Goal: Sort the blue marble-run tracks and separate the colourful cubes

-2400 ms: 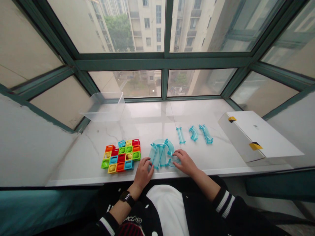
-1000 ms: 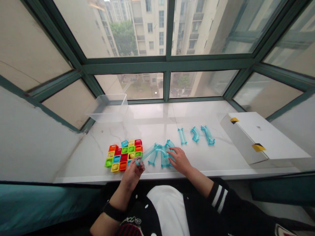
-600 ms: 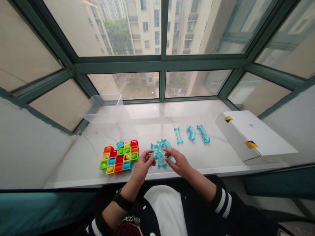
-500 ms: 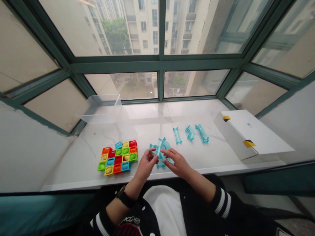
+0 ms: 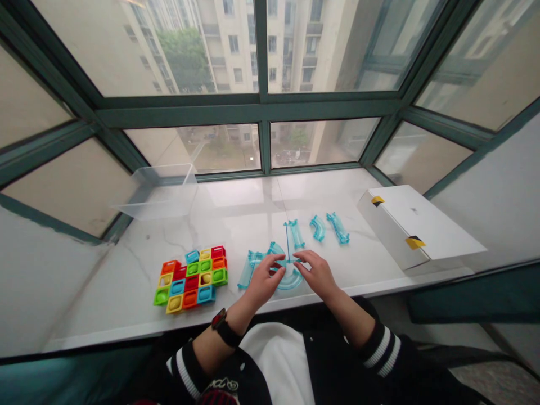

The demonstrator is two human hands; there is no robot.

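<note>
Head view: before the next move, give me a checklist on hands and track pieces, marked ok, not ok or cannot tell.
1. Upright translucent blue track piece between the fingertips of left hand and right hand: ok.
2. Firm hold by each hand: cannot tell; contact too small to see.
3. Gap from that piece to the straight track piece beyond: cannot tell; nearly overlapping in view.
4. Left-side track pieces fully visible: not ok; left hand hides part.
5. Coloured blocks apart from left hand: ok.
6. White box apart from right hand: ok.
</note>
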